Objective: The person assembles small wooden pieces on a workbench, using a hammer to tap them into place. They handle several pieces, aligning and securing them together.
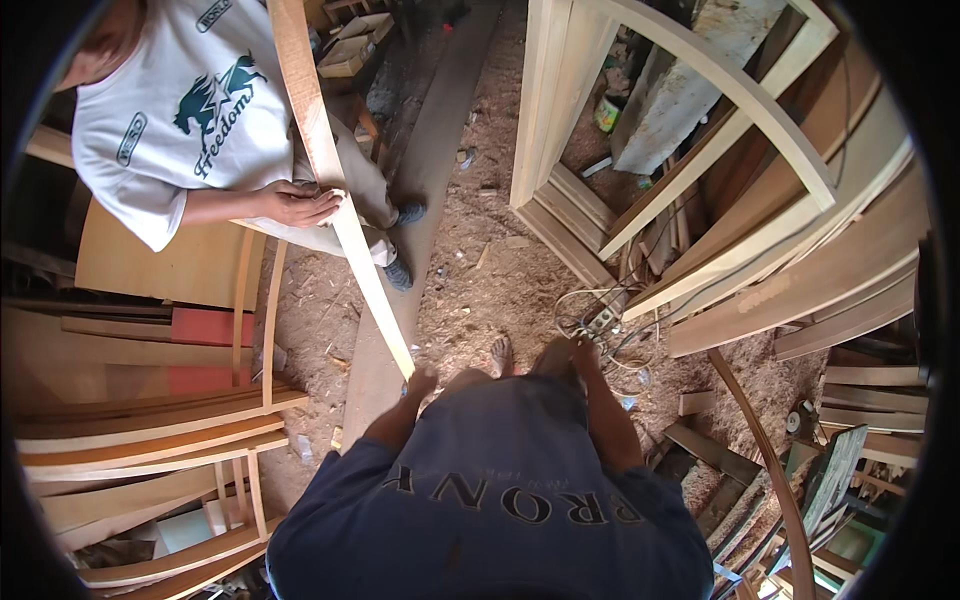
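Note:
A long, narrow wooden board (372,262) slants from the upper left down toward my body. At its near end my left hand (422,382) is closed on it, small in the picture, the fingers partly hidden. Farther up, a co-worker in a white printed shirt has a hand (298,204) against the same board, with a small pale piece between hand and wood. My right hand (584,352) hangs low by my right thigh, its fingers too dark and small to make out. Near it, on the floor, lie tangled cables and a power strip (602,318).
Pale wooden frames (770,110), some curved, lean at the right. Stacked boards and frames (150,440) line the left side. Sawdust and shavings cover the floor (470,260). A curved brown strip (770,450) rises at the lower right beside offcuts.

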The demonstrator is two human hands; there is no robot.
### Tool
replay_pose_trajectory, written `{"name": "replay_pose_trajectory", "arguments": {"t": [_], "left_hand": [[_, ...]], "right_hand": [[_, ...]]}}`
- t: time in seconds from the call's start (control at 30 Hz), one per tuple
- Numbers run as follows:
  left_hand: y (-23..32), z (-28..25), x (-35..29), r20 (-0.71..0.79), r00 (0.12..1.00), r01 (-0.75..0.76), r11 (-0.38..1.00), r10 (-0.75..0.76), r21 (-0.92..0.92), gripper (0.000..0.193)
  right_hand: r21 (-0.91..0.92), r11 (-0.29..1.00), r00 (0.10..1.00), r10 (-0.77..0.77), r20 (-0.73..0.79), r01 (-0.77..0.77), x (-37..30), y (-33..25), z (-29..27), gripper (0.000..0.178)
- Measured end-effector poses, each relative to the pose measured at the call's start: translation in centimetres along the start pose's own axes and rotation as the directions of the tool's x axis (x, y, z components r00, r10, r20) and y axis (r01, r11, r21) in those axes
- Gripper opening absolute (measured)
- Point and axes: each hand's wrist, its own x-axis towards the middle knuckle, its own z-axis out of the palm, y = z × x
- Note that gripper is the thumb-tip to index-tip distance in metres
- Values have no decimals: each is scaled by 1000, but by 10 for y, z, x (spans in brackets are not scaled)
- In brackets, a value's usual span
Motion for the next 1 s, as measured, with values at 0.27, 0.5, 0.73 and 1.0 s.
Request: {"name": "replay_pose_trajectory", "arguments": {"t": [0.27,0.5,0.73,1.0], "left_hand": [[186,-125,154,-222,969,-229,727,108,-647,27],[216,-172,231,-99,931,-250,813,350,525,21],[239,-284,342,-284,910,4,692,-303,-722,22],[276,-394,506,-576,779,-232,967,248,103,17]], "right_hand": [[108,956,955,-283,89,273,117,-151,34,31],[145,989,936,-35,351,-18,297,-298,20,23],[191,968,940,-210,268,162,420,-425,-4,28],[-372,916,896,33,443,150,509,-495,44,22]]}}
